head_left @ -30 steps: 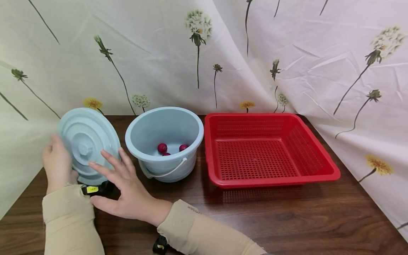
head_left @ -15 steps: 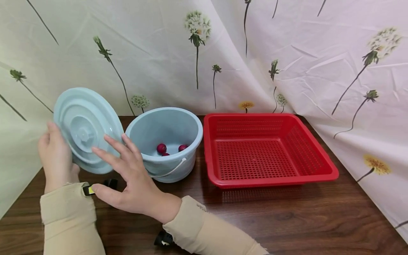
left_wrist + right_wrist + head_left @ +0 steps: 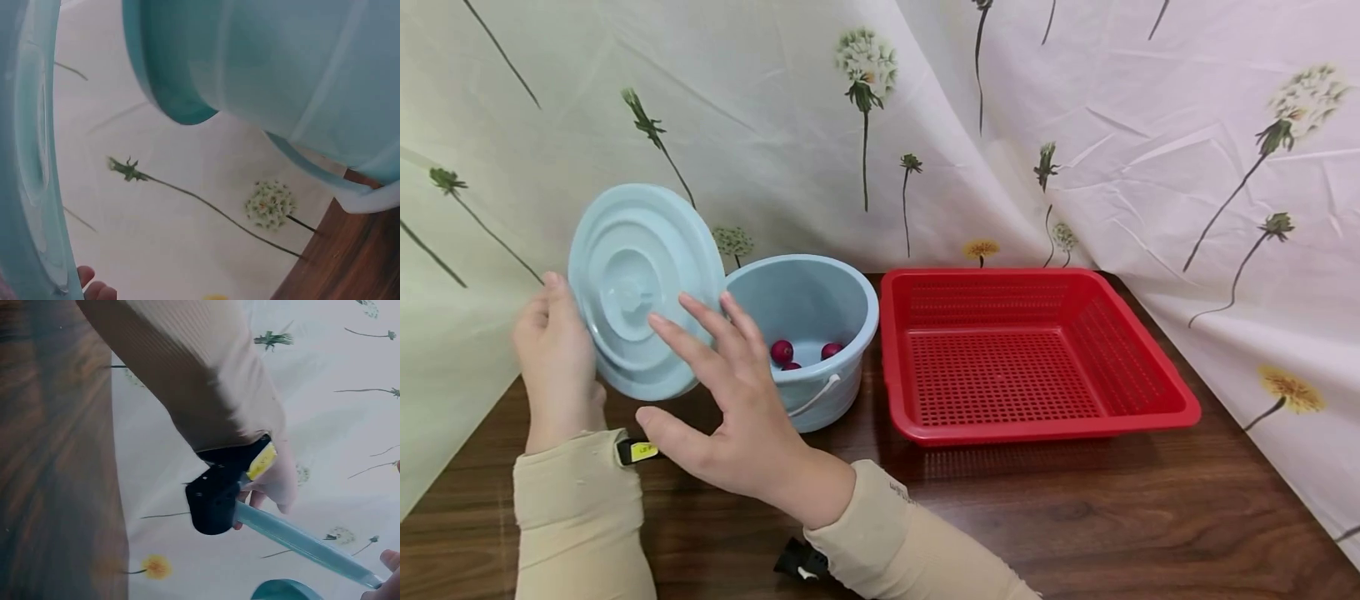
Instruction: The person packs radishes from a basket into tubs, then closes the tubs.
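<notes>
My left hand (image 3: 561, 367) grips the left edge of a round pale-blue plastic lid (image 3: 617, 225), raised and tilted steeply so its ringed face shows. My right hand (image 3: 748, 429) is in front of the lid with fingers spread, its fingertips at the lid's right edge; whether they bear any weight I cannot tell. In the right wrist view the lid (image 3: 300, 542) is seen edge-on between both hands. Just right of it stands a matching pale-blue bucket (image 3: 835, 396) with a white handle. Several small dark-red round things (image 3: 782, 352) lie inside, partly hidden by the rim.
A red perforated plastic basket (image 3: 1037, 429) stands right of the bucket, close beside it. All this rests on a dark wooden table (image 3: 1075, 517). A white cloth (image 3: 760, 100) printed with dandelions hangs behind and along both sides.
The lid has risen from low beside the bucket and shifted right, now overlapping the bucket's left rim in view. Both hands have moved up and right with it. Bucket and basket stay put.
</notes>
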Action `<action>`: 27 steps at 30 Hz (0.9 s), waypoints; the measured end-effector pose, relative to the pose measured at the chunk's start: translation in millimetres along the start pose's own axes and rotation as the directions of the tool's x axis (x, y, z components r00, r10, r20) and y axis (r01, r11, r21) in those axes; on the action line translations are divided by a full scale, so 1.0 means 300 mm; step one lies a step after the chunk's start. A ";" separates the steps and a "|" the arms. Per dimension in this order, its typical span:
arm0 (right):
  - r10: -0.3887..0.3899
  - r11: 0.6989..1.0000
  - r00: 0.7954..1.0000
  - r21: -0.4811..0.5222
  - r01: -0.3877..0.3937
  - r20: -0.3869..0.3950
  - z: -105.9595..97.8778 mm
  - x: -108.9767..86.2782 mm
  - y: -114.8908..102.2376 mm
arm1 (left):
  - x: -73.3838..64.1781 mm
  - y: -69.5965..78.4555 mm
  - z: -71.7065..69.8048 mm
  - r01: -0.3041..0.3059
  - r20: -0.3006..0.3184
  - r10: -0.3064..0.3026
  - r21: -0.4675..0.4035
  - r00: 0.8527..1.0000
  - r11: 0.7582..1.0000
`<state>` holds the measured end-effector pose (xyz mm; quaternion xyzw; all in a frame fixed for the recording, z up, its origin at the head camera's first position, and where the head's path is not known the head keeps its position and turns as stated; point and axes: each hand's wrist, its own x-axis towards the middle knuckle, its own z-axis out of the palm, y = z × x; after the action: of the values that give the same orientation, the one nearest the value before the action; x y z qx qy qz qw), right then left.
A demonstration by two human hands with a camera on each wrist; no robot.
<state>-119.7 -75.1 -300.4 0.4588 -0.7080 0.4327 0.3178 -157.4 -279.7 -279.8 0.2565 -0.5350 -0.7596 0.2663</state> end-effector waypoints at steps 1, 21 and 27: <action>-0.005 1.000 1.000 -0.010 0.005 -0.008 -0.006 0.001 0.000 | -0.004 0.000 0.004 0.001 0.005 -0.001 0.007 1.000 1.000; 0.166 0.978 0.985 0.132 -0.160 -0.035 -0.151 -0.055 0.076 | -0.084 -0.033 0.116 -0.151 0.058 0.144 0.149 0.988 0.977; 0.235 0.965 0.970 0.133 -0.226 -0.056 -0.193 -0.070 0.108 | -0.112 -0.047 0.143 -0.237 0.108 0.218 0.221 0.970 0.946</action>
<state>-138.6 -8.3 -304.2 0.3765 -0.7162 0.5266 0.2607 -163.7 -223.7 -277.0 0.1908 -0.6569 -0.6657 0.2980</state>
